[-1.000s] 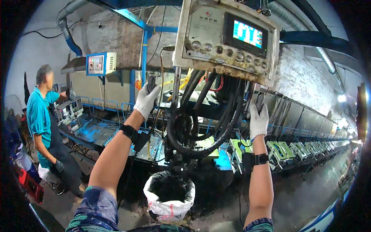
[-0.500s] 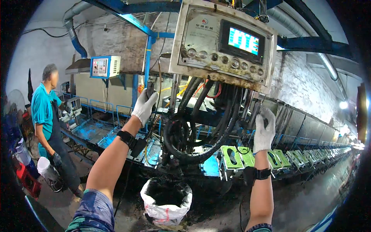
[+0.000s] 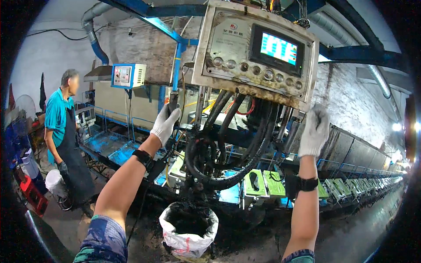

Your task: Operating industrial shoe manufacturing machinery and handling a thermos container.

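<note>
My left hand [image 3: 164,126], in a white knit glove, is closed round a dark upright handle [image 3: 173,101] left of the hanging control panel. My right hand [image 3: 314,133], gloved the same way, is raised beside the lower right corner of the control panel [image 3: 210,65]. It stands apart from a second dark handle [image 3: 290,135] to its left. Its fingers point away and look smeared, so their closure is unclear. The panel has a lit screen [image 3: 278,48] and a row of round buttons. Thick black hoses [image 3: 223,180] loop below it.
A white sack [image 3: 193,247] with black material in it stands below the hoses. Green moulds [image 3: 275,183] run along a line to the right. At left stands a co-worker [image 3: 59,125] in a teal shirt and dark apron, near a blue-and-white control box [image 3: 139,75].
My right hand has moved right and slightly up, away from the dark handle. My left hand stays at its handle. The green moulds have shifted left along the line.
</note>
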### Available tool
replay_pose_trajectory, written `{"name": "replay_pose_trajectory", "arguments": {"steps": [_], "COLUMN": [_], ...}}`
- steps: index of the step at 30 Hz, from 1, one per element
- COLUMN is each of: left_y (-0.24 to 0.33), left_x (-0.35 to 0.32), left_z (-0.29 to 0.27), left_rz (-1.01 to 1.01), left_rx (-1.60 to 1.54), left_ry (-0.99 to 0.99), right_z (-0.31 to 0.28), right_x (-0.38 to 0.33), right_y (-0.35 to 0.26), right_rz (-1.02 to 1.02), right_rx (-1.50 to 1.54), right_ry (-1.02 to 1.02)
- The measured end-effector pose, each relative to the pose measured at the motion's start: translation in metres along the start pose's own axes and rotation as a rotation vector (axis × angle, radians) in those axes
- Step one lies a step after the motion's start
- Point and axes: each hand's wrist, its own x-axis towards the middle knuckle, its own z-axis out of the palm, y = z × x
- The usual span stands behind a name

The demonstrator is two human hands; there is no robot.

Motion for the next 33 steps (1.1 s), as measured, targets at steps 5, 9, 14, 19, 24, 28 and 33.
{"name": "replay_pose_trajectory", "arguments": {"steps": [5, 9, 14, 19, 24, 28, 33], "left_y": [0.003, 0.01, 0.005, 0.001, 0.007, 0.008, 0.007], "left_x": [-0.002, -0.002, -0.002, -0.002, -0.005, -0.006, -0.006], "left_z": [0.002, 0.003, 0.002, 0.001, 0.002, 0.004, -0.001], "left_rz": [0.019, 0.016, 0.009, 0.008, 0.028, 0.028, -0.07], "left_rx": [0.028, 0.043, 0.05, 0.057, 0.076, 0.13, 0.044], "left_ry": [0.001, 0.026, 0.032, 0.039, 0.013, 0.026, 0.004], "right_z": [0.032, 0.055, 0.066, 0.055, 0.028, 0.018, 0.021], "right_x": [0.051, 0.083, 0.096, 0.079, 0.035, -0.015, -0.043], "right_y": [-0.036, -0.06, -0.064, -0.06, -0.034, -0.012, 0.007], "right_rz": [-0.31, -0.601, -0.718, -0.604, -0.374, -0.002, 0.229], "right_rx": [-0.047, -0.025, -0.196, -0.081, 0.016, 0.176, 0.238], "right_ry": [0.065, 0.131, 0.144, 0.13, 0.152, 0.078, -0.067]}}
